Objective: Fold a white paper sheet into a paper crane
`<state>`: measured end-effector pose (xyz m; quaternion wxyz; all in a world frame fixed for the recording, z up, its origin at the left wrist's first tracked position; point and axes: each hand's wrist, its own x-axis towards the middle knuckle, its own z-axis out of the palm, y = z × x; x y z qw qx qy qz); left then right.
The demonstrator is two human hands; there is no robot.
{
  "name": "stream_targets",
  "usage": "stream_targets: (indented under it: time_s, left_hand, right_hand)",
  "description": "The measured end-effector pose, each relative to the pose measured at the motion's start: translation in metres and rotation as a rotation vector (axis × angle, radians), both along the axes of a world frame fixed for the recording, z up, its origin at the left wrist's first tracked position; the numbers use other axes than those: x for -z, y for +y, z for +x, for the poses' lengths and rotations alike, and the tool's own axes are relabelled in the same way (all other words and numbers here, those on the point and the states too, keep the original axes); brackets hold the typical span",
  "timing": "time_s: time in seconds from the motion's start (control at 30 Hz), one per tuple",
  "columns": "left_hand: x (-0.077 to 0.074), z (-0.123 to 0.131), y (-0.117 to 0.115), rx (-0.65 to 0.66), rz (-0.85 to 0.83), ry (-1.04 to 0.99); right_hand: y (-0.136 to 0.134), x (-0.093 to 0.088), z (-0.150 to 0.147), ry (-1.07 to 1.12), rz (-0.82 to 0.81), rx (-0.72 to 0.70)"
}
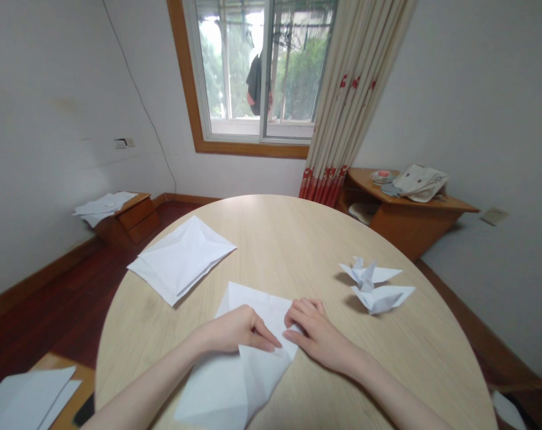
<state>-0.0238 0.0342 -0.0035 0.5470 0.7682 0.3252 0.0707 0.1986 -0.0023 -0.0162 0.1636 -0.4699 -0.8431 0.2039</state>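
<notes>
A white sheet of paper [221, 382], partly folded with a raised flap in its near half, lies at the near side of the round table. My left hand [244, 328] is on top of the sheet, its fingers closed together and pressing the flap by the crease. At the sheet's right edge, my right hand [313, 331] has its fingers curled over the paper with the thumb against it. The fingertips of both hands are a short way apart. Part of the sheet is hidden under my left hand and forearm.
Creased paper squares [185, 257] lie stacked at the table's left. Folded paper cranes [373, 289] stand to the right on the table [289, 233]. More white sheets [29, 397] rest low at the left. A wooden desk [400, 221] with a bag [421, 182] is behind.
</notes>
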Motion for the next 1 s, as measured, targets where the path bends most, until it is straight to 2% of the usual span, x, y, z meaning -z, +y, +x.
stream_targets:
  time_s: [0.3, 0.8, 1.0]
  left_hand:
    - [-0.0029, -0.0016, 0.0014, 0.02, 0.108, 0.044]
    - [-0.0064, -0.0014, 0.0011, 0.01, 0.085, 0.062]
    - [-0.0094, -0.0011, -0.0002, -0.006, 0.23, 0.158]
  right_hand:
    - [0.001, -0.0002, -0.0001, 0.014, -0.014, 0.008]
    - [0.002, -0.0005, -0.0022, -0.041, -0.035, 0.002]
    - [0.0022, 0.001, -0.0037, -0.076, 0.016, 0.012]
